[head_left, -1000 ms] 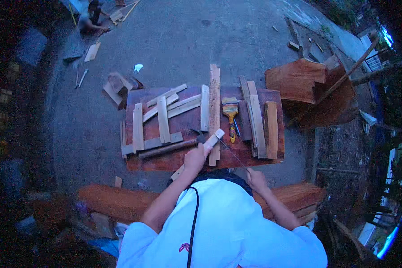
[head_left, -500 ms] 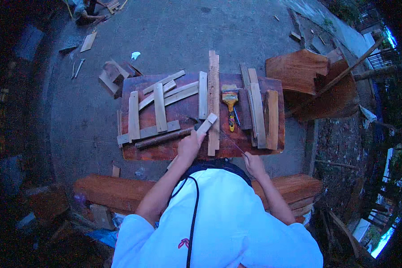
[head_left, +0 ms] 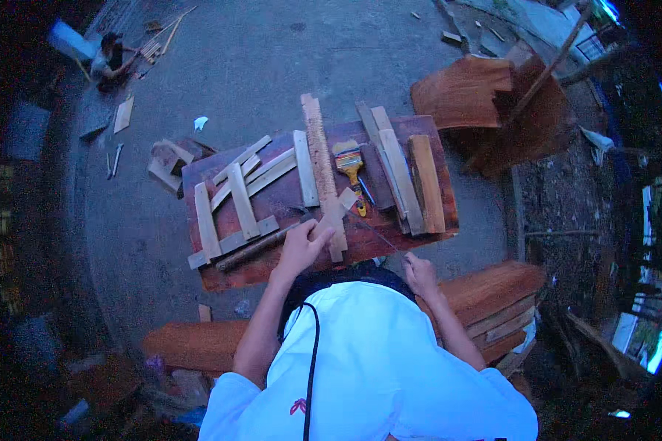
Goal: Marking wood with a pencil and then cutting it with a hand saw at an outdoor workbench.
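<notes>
My left hand (head_left: 301, 246) is closed on a short pale wood strip (head_left: 347, 198), whose end points away from me over a long rough board (head_left: 315, 140). In my right hand (head_left: 420, 275) is a thin, long tool (head_left: 376, 234); its tip reaches the strip's end, and its kind is too blurred to tell. Right of the board lies a paintbrush (head_left: 350, 170) with a yellow handle. Beside my left hand rests a dark brown rod (head_left: 254, 251), partly hidden by that hand.
Several wood strips (head_left: 243, 198) lie on the left of the reddish table (head_left: 272, 273), and more boards (head_left: 425, 184) on its right. A curved brown wood slab (head_left: 463, 88) stands beyond. A brown bench (head_left: 195, 345) is near me. Another person (head_left: 110, 65) crouches far left.
The view has turned and shifted, so the table appears tilted. My left hand still grips the wood strip, and the thin tool stays in my right hand at its end.
</notes>
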`<state>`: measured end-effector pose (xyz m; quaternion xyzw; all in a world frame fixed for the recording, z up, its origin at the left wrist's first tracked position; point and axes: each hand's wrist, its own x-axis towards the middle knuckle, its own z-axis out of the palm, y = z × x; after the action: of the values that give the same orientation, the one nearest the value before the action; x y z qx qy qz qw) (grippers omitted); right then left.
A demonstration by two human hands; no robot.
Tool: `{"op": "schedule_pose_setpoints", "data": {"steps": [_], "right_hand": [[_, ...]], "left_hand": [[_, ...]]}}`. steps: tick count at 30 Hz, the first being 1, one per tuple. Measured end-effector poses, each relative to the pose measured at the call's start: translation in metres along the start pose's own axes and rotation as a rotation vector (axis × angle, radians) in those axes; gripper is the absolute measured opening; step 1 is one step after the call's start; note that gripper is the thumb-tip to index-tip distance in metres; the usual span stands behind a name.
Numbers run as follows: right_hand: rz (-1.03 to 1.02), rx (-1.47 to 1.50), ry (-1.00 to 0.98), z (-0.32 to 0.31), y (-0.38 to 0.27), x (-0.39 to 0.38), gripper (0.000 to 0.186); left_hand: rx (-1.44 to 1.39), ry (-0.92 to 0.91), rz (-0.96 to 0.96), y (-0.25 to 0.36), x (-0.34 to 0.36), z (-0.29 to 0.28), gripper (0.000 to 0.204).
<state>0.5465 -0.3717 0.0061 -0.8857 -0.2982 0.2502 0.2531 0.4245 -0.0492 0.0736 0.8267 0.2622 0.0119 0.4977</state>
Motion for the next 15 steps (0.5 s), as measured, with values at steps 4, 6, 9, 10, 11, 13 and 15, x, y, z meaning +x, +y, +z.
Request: {"op": "schedule_pose_setpoints", "data": {"steps": [4,6,9,10,11,13,15], "right_hand": [[-0.016,0.077,0.079,-0.008,-0.014,-0.007,0.015],[0.012,0.132,0.128,-0.010,-0.019,-0.011,0.014],[0.031,0.208,0.208,-0.007,-0.012,-0.021,0.014],[0.018,0.229,0.239,-0.006,-0.009,-0.025,0.014],[0.029,0.232,0.243,-0.004,-0.006,-0.028,0.014],[0.029,0.254,0.284,-0.003,-0.004,-0.033,0.015],[0.047,0.228,0.290,0.002,0.001,-0.039,0.016]], "left_hand": [[-0.099,-0.163,-0.097,0.016,0.008,-0.008,0.032],[-0.289,-0.258,-0.184,0.025,0.010,-0.005,0.030],[-0.537,-0.391,-0.274,0.042,0.014,0.001,0.030],[-0.597,-0.429,-0.271,0.045,0.014,0.003,0.032],[-0.593,-0.440,-0.274,0.041,0.015,0.008,0.032],[-0.648,-0.485,-0.285,0.030,0.018,0.019,0.034],[-0.582,-0.457,-0.283,0.024,0.017,0.028,0.035]]}}
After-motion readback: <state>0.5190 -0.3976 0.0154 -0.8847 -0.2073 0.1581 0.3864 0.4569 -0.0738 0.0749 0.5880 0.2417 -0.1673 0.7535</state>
